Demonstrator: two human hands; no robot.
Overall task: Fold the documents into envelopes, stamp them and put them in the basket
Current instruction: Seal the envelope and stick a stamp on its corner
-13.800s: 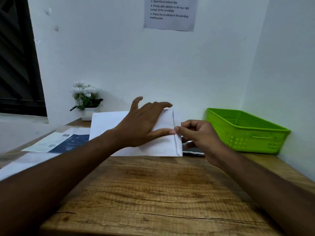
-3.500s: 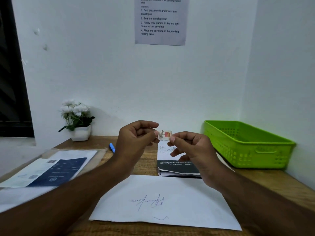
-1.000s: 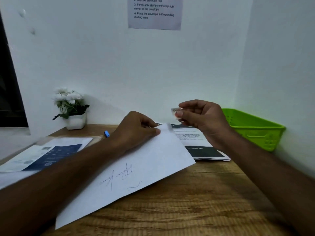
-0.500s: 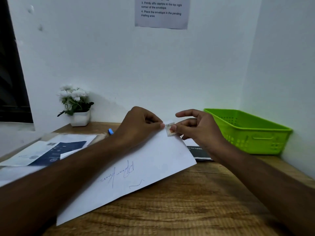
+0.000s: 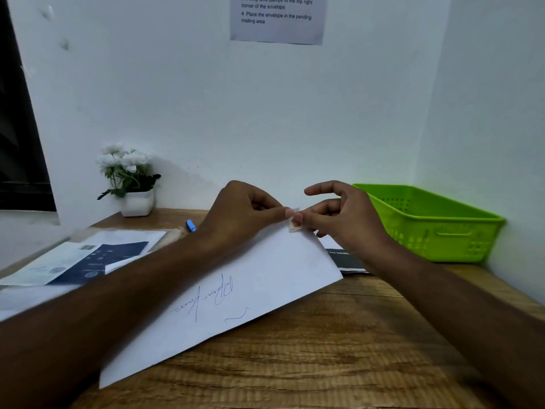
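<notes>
A white envelope with blue handwriting lies at a slant on the wooden table. My left hand pinches its far corner and holds that corner slightly raised. A small stamp sits on that same corner, and my right hand presses it with thumb and fingertip while the other fingers stay lifted. The green basket stands at the right against the wall, beyond my right hand.
A printed leaflet lies under my right wrist. More documents lie at the table's left side. A blue pen and a white flower pot sit near the back wall. An instruction sheet hangs on the wall.
My right hand brought the stamp down from mid-air onto the envelope's far corner. The left hand kept its pinch on that corner throughout.
</notes>
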